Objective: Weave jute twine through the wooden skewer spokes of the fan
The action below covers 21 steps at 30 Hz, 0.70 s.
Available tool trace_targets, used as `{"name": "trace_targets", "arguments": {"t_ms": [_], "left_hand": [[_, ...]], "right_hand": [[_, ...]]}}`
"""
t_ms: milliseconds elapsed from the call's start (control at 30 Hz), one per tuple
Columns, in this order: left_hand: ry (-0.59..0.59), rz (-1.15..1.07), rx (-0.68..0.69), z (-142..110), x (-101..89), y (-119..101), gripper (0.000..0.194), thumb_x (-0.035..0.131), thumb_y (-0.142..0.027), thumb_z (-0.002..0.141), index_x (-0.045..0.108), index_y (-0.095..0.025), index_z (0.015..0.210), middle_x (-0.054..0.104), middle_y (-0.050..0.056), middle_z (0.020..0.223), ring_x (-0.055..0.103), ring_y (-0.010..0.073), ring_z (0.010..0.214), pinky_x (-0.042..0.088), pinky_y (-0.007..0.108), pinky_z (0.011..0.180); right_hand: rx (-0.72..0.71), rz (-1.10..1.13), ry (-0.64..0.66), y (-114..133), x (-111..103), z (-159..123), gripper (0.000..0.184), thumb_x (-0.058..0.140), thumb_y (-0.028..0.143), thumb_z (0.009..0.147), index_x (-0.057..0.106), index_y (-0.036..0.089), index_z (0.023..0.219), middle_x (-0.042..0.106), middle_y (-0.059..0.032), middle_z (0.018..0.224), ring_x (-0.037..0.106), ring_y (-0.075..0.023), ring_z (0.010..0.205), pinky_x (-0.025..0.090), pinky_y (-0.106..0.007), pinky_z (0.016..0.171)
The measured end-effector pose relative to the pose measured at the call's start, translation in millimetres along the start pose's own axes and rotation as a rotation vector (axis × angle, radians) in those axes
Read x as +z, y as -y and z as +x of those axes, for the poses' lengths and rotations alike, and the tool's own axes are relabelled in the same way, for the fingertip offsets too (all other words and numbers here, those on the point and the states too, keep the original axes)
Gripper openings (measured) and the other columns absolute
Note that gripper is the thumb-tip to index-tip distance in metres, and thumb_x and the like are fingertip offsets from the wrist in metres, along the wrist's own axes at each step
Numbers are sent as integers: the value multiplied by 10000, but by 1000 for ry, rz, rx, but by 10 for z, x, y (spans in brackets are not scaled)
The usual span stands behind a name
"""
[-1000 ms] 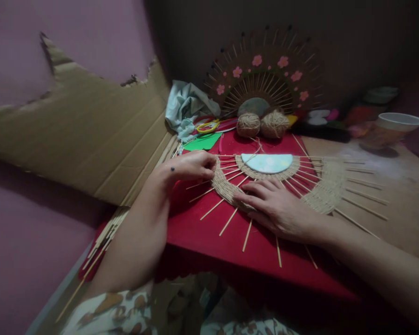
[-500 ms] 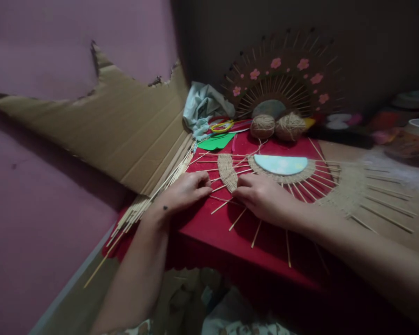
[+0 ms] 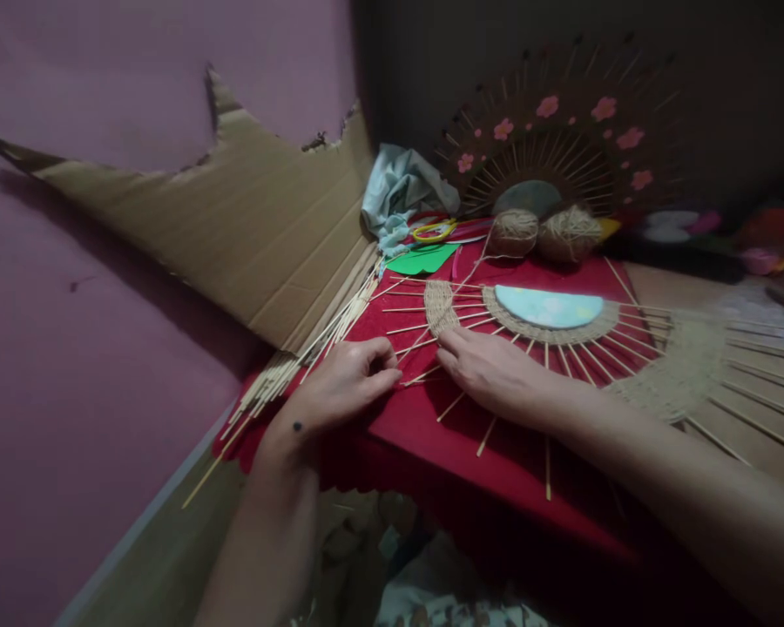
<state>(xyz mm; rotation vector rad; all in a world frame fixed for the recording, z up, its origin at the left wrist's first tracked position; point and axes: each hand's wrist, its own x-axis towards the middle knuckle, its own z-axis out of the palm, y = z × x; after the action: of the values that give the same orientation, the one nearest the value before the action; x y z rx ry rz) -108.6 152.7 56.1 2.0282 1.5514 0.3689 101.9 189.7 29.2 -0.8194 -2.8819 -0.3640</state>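
Note:
A half-round fan frame (image 3: 692, 366) of thin sticks lies on the red cloth, with twine woven across the sticks in a curved band (image 3: 440, 305). A pale blue half-disc (image 3: 549, 306) sits at its centre. My left hand (image 3: 356, 376) is closed in a pinch at the stick tips on the left, where a thin strand of twine (image 3: 461, 289) runs down to it from the balls. Over the lower end of the woven band rests my right hand (image 3: 490, 370), fingers together around the band and sticks; its fingertips are partly hidden.
Two twine balls (image 3: 568, 233) sit behind the frame, before a finished fan with pink flowers (image 3: 604, 109). Yellow-handled scissors (image 3: 433, 231), green paper (image 3: 422, 259) and a pale cloth (image 3: 405, 187) lie nearby. Loose sticks (image 3: 267, 387) line the left edge, beside leaning cardboard (image 3: 254, 226).
My view has shifted, so the scene sits further right. My right hand has flattened a little and moved slightly lower relative to the woven band. The left hand keeps its pinch.

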Motion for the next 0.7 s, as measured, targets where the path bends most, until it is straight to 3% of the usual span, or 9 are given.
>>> {"name": "trace_targets", "arguments": {"t_ms": [233, 567, 700], "left_hand": [[43, 207, 38, -8, -23, 24, 103, 473, -233, 795, 541, -183, 735, 553, -9, 666, 449, 116, 605, 311, 242, 564], [174, 70, 79, -79, -103, -4, 131, 483, -224, 788, 463, -190, 663, 506, -44, 591, 424, 94, 549, 301, 222, 527], [162, 104, 61, -56, -117, 14, 137, 478, -220, 797, 464, -189, 665, 500, -42, 589, 421, 95, 549, 303, 223, 532]], "right_hand": [[0, -25, -9, 4, -2, 3, 274, 327, 111, 932, 599, 126, 908, 574, -121, 892, 508, -196, 715, 399, -307, 556], [18, -38, 13, 17, -9, 3, 270, 335, 109, 927, 603, 125, 946, 586, -142, 977, 530, -209, 776, 395, -298, 534], [31, -27, 24, 10, -11, 1, 259, 343, 109, 926, 600, 120, 958, 588, -138, 988, 531, -209, 779, 397, -301, 546]]}}
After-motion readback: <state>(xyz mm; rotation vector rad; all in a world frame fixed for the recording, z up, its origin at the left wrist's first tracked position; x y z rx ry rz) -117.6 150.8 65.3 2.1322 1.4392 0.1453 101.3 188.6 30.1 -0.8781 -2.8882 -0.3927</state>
